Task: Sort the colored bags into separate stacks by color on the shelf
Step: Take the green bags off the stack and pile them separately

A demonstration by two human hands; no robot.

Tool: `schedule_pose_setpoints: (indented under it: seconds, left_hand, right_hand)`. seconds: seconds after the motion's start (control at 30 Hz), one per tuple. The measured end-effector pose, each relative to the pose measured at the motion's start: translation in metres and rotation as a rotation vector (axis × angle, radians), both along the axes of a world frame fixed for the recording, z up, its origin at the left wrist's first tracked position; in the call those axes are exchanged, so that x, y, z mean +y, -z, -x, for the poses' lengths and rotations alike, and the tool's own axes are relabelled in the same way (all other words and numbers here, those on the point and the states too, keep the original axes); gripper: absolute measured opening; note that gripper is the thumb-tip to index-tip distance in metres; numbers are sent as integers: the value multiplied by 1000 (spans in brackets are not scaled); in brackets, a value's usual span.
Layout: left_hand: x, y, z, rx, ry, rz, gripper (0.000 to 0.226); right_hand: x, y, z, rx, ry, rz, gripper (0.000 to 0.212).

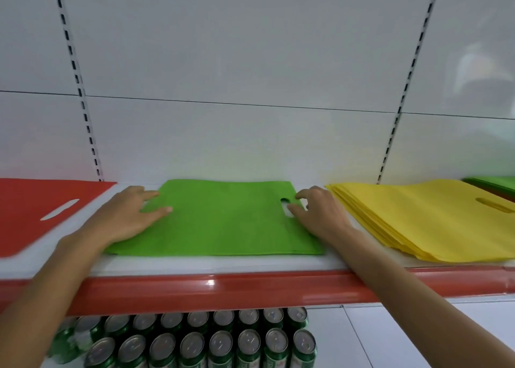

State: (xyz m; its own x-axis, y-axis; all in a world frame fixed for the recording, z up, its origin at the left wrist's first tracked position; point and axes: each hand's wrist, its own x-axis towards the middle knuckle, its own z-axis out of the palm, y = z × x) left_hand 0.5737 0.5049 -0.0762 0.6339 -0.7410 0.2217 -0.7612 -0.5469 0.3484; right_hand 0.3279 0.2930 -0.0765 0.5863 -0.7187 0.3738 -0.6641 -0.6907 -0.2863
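Observation:
A flat green bag [223, 220] lies in the middle of the white shelf [211, 266]. My left hand [126, 214] rests flat on the bag's left edge with straight fingers. My right hand [315, 214] lies on the bag's right edge at the handle cut-out, fingers slightly bent and touching the fabric. A red bag [36, 211] lies flat at the left. To the right sits a thick stack of yellow bags [423, 220]. More green bags [496, 183] peek out at the far right, with something dark red beneath them.
The shelf has a glossy red front lip [223, 289] and a white back panel with slotted uprights [83, 105]. Below the shelf stand rows of several green drink cans [220, 342].

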Motion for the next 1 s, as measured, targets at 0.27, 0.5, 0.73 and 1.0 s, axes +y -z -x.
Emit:
schedule_pose_setpoints:
  seconds: [0.27, 0.5, 0.73, 1.0]
  left_hand:
    - [-45, -52, 90, -183, 220, 147, 64]
    - [-133, -56, 224, -198, 387, 196, 77]
    - [-227, -42, 382, -201, 509, 214, 56]
    - [-296, -53, 478, -187, 550, 231, 56]
  right_hand:
    - [9, -36, 62, -150, -43, 318, 39]
    - [-62, -58, 208, -158, 150, 317, 39]
    - [-141, -58, 372, -84, 300, 284, 40]
    - [-218, -54, 456, -66, 320, 228, 41]
